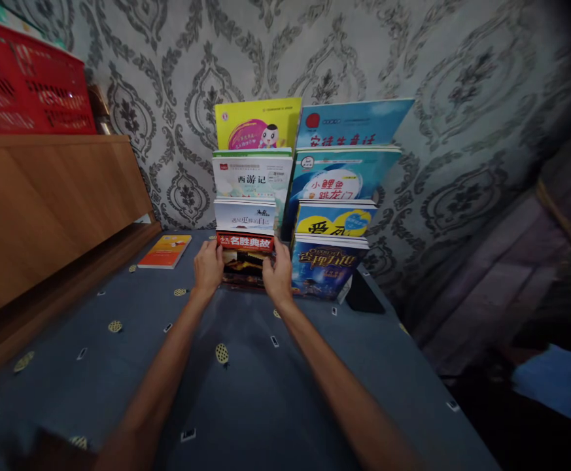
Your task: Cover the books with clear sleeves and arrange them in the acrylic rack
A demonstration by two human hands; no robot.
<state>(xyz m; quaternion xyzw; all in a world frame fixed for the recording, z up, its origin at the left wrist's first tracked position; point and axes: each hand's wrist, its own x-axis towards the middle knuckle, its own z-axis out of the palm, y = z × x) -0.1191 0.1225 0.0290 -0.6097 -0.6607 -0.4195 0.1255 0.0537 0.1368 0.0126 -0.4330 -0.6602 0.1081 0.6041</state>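
Note:
A book with a red title band and a dark cover (pixel 245 242) stands upright at the front of the left row of books. My left hand (pixel 209 267) is closed around its left edge, and my right hand (pixel 278 271) grips its right edge. Right behind it rises a pale book (pixel 244 214), then a white and green book (pixel 253 173) and a tall yellow book (pixel 260 123). Beside my right hand, the right row begins with a dark blue book (pixel 327 268). Blue and yellow (pixel 335 219) and light blue books (pixel 358 121) stand behind that one.
An orange book (pixel 165 252) lies flat to the left on the dark patterned cloth (pixel 246 392). A wooden cabinet (pixel 50 209) carrying a red basket (pixel 30 78) borders the left side. Patterned wallpaper (pixel 182 85) is behind the books. A black plate (pixel 364 294) lies by the right row.

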